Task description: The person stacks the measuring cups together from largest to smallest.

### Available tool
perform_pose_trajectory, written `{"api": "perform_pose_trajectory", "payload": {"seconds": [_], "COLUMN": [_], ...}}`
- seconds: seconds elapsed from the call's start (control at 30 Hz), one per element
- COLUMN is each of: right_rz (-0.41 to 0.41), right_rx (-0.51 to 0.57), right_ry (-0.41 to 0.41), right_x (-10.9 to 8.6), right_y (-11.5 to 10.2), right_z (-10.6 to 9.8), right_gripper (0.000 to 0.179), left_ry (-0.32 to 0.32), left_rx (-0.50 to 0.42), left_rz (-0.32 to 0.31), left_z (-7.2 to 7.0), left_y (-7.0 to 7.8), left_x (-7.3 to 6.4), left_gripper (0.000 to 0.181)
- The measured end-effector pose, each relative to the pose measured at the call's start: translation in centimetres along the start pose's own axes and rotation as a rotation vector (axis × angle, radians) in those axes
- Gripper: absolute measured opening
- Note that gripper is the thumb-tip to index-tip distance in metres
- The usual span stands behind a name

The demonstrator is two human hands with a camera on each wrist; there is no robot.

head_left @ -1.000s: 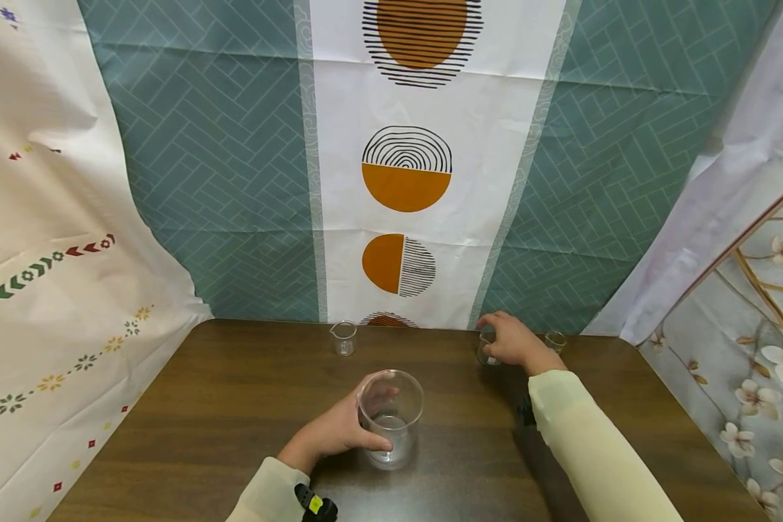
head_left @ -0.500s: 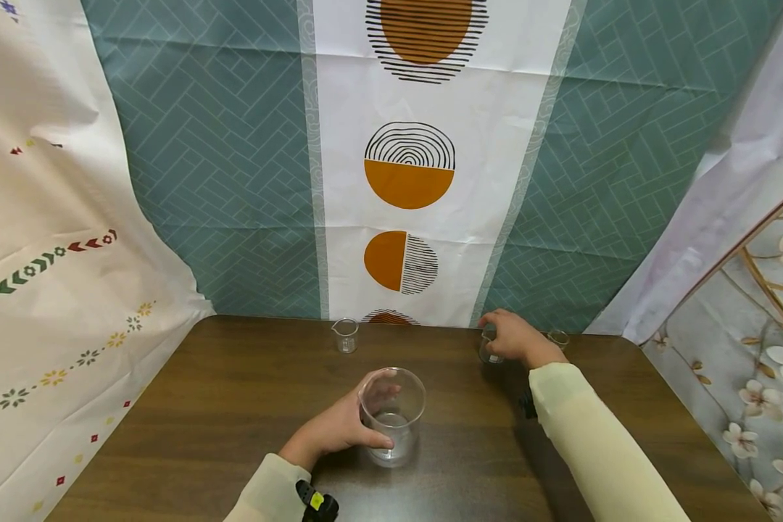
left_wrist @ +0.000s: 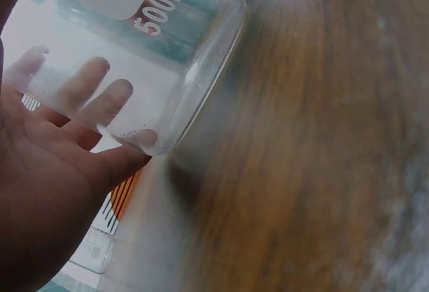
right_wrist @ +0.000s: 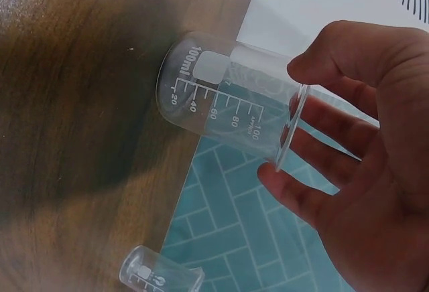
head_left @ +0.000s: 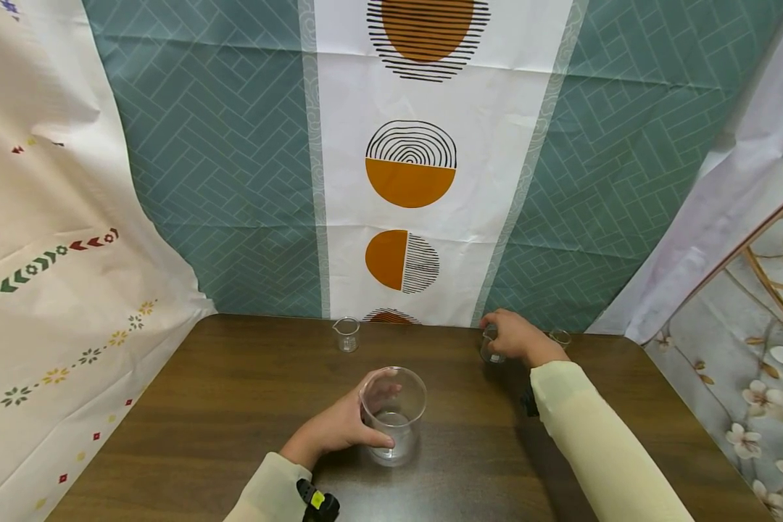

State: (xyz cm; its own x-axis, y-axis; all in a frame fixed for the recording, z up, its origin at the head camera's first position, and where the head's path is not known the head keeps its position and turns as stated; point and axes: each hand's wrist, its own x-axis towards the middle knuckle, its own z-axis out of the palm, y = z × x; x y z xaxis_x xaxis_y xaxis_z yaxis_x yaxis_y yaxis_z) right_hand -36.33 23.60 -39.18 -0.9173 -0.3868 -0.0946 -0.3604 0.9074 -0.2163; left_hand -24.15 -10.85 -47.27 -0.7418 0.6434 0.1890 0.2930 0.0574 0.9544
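Observation:
At the front middle of the table, my left hand (head_left: 339, 426) grips the side of a large clear glass beaker (head_left: 406, 435), which stands upright. The left wrist view shows a 500ml mark on this beaker (left_wrist: 107, 64) and fingers (left_wrist: 110, 101) seen through its wall. Farther back on the right, my right hand (head_left: 517, 339) holds a smaller glass beaker (head_left: 490, 355) by its rim. In the right wrist view that beaker (right_wrist: 221, 94) reads 100ml and has a printed scale; its base is on the wood. Both beakers look to contain nothing.
A small beaker (head_left: 348, 342) stands near the back edge, left of centre. Another small beaker (head_left: 561, 337) is partly hidden behind the right wrist. Patterned cloth (head_left: 254, 268) hangs just behind the brown wooden table (head_left: 222, 413), with more cloth at both sides.
The head view has shifted slightly. Both hands keep their hold on the beakers, which stay in the same places on the table.

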Motion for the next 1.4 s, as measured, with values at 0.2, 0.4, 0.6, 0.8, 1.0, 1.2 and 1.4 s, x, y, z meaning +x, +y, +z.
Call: {"api": "perform_pose_trajectory", "payload": {"seconds": [0.2, 0.4, 0.6, 0.8, 1.0, 1.2, 1.4], "right_rz": [0.004, 0.013, 0.013, -0.016, -0.039, -0.046, -0.058], "right_rx": [0.008, 0.019, 0.02, -0.005, -0.015, -0.008, -0.032], "right_ry": [-0.011, -0.019, -0.029, -0.01, 0.006, 0.002, -0.002], "right_x": [-0.1, -0.1, -0.3, -0.5, -0.5, -0.4, -0.6], "right_y": [0.2, 0.4, 0.4, 0.3, 0.4, 0.1, 0.0], "right_z": [-0.1, -0.2, -0.3, -0.6, -0.8, -1.2, -1.7], "right_gripper": [0.042, 0.042, 0.04, 0.038, 0.038, 0.04, 0.04], "left_ry": [0.001, -0.002, -0.007, -0.009, -0.009, -0.007, -0.01], "left_rx": [0.009, 0.007, -0.002, -0.022, -0.017, -0.005, -0.012], "left_rz": [0.004, 0.005, 0.018, 0.036, 0.034, 0.022, 0.029], "left_z": [0.1, 0.2, 0.2, 0.3, 0.1, -0.1, -0.1], "left_y": [0.0, 0.0, -0.2, -0.2, -0.1, -0.1, -0.2], "left_x": [0.0, 0.1, 0.0, 0.0, 0.0, -0.1, 0.0], "left_gripper": [0.097, 0.096, 0.096, 0.096, 0.096, 0.096, 0.096]}}
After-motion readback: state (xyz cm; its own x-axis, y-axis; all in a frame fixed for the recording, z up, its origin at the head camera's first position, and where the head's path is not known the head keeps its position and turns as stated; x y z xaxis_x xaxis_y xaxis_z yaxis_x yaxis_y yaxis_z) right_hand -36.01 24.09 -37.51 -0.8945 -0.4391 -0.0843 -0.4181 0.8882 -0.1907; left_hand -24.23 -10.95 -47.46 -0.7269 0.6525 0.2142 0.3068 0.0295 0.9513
